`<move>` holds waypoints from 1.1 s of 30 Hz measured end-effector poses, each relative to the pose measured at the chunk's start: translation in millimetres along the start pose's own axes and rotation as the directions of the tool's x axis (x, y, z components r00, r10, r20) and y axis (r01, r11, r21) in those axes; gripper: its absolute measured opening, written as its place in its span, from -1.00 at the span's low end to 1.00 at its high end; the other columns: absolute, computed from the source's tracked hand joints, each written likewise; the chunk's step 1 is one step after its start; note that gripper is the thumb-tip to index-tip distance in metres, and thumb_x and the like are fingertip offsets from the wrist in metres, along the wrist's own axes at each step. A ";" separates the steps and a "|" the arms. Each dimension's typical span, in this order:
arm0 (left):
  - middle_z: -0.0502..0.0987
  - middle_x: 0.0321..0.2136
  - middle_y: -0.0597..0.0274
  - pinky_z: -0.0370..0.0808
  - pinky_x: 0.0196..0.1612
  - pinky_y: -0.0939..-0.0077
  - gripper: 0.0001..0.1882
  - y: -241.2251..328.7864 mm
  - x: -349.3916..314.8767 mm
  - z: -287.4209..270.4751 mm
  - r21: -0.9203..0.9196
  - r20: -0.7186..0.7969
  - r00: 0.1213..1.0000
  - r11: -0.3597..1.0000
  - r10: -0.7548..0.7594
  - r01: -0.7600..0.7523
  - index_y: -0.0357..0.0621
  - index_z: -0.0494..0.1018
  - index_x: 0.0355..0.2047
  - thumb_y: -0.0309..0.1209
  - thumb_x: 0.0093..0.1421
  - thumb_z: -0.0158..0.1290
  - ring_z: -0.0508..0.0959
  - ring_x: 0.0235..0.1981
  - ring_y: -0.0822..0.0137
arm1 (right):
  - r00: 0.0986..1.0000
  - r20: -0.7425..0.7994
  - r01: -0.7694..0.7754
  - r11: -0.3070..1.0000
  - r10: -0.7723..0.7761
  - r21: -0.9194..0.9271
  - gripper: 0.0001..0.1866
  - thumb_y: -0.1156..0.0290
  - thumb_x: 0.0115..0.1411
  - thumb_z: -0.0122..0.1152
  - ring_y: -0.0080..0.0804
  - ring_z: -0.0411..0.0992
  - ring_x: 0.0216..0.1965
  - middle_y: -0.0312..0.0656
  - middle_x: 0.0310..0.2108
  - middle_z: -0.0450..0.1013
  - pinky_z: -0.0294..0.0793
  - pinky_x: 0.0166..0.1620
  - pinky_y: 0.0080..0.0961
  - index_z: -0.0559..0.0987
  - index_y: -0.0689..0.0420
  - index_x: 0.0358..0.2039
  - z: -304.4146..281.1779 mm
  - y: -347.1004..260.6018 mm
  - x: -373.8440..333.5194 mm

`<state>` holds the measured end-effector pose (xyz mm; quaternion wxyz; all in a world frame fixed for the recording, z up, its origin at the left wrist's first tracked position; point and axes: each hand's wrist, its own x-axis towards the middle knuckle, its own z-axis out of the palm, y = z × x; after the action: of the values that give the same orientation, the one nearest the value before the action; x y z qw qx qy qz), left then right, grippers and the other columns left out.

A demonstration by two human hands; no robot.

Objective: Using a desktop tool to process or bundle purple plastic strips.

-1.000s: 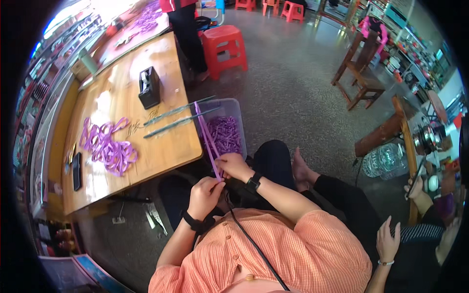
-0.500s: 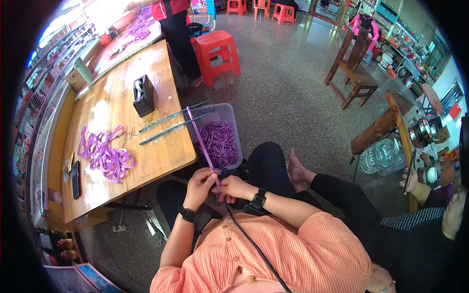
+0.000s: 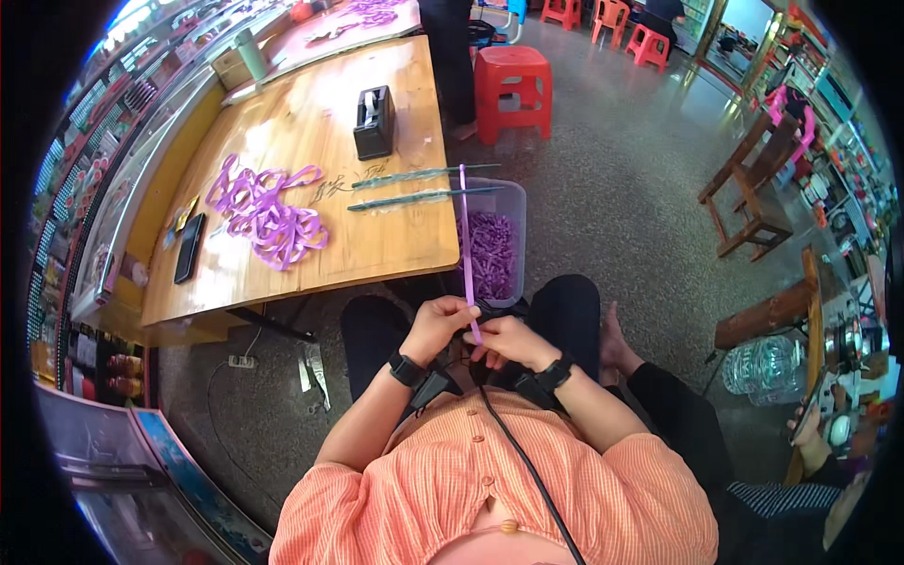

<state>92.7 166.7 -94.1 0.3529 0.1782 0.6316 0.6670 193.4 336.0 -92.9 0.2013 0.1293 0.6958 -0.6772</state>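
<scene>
A narrow purple ribbon (image 3: 467,252) stretches down from two dark green rods to my lap. My left hand (image 3: 441,326) pinches it between thumb and fingers near its lower end. Just to the right, my right hand (image 3: 513,345) is closed by the ribbon's end, its fingertips partly hidden; both hands nearly touch. The far rod (image 3: 405,177) and the near rod (image 3: 405,201) lie side by side, taped to the wooden table (image 3: 377,250) and jutting past its right edge. Under them stands a clear plastic bin (image 3: 519,231) holding many purple ribbon pieces (image 3: 492,254).
On the table lie a loose purple ribbon heap (image 3: 268,217), a black tape dispenser (image 3: 374,122) and a dark phone (image 3: 189,248). A red stool (image 3: 513,89) stands beyond the bin. At right are a wooden chair (image 3: 749,193) and a seated person's leg (image 3: 673,405). A black cable (image 3: 518,480) crosses my shirt.
The view has swung, so the table and bin appear farther right and higher. Both hands stay at the ribbon's lower end, with the ribbon still running up to the rods.
</scene>
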 end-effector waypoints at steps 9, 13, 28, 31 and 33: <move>0.53 -0.47 0.24 0.42 -0.32 0.53 -0.78 14.4 -12.7 17.2 0.251 -0.009 0.982 0.951 0.190 -0.182 -0.33 0.59 -0.49 -0.40 0.19 0.27 0.51 -0.42 0.45 | 0.892 -0.299 0.355 0.935 -0.339 -0.002 -0.68 0.24 0.33 0.23 -0.65 0.47 -0.41 -0.32 -0.31 0.58 0.51 -0.36 -0.66 0.62 0.19 -0.04 -32.8 -58.7 9.6; 0.53 -0.46 0.25 0.42 -0.33 0.53 -0.78 24.2 -15.0 20.2 0.310 0.024 0.976 0.927 0.216 -0.212 -0.35 0.60 -0.47 -0.40 0.18 0.29 0.50 -0.42 0.46 | 0.812 -0.378 0.475 0.880 -0.445 -0.015 -0.73 0.29 0.32 0.25 -0.69 0.45 -0.40 -0.36 -0.33 0.57 0.47 -0.35 -0.68 0.63 0.22 -0.11 -31.4 -82.0 35.6; 0.55 -0.51 0.38 0.38 -0.37 0.62 -0.75 21.8 -3.5 20.5 0.082 -0.023 0.997 0.994 0.073 -0.071 -0.26 0.64 -0.45 -0.30 0.22 0.28 0.46 -0.48 0.57 | 0.660 -0.530 0.723 0.642 -0.532 0.256 -0.73 0.44 0.30 0.28 -0.59 0.51 -0.09 -0.26 -0.12 0.60 0.43 0.02 -0.62 0.64 0.29 -0.04 -51.1 -127.6 132.8; 0.56 -0.51 0.35 0.39 -0.37 0.60 -0.73 22.7 3.7 20.7 0.107 -0.023 0.993 0.987 0.120 -0.117 -0.28 0.63 -0.47 -0.29 0.22 0.28 0.46 -0.47 0.56 | 0.680 -0.531 0.712 0.629 -0.506 0.313 -0.72 0.39 0.30 0.28 -0.60 0.50 -0.08 -0.24 -0.11 0.60 0.43 0.02 -0.64 0.64 0.28 -0.04 -55.9 -127.1 128.1; 0.56 -0.50 0.31 0.39 -0.37 0.57 -0.72 42.8 4.6 31.2 0.253 0.011 0.998 0.965 0.063 -0.064 -0.31 0.63 -0.47 -0.30 0.22 0.26 0.47 -0.47 0.53 | 0.656 -0.566 0.691 0.699 -0.499 0.184 -0.71 0.39 0.30 0.28 -0.62 0.50 -0.09 -0.22 -0.12 0.61 0.43 0.01 -0.66 0.64 0.29 -0.04 -70.3 -113.8 135.7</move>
<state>100.4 194.2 -49.3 0.3066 0.2428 0.7049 0.5917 14.4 387.7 -53.2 -0.2433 0.0871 0.5783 -0.7739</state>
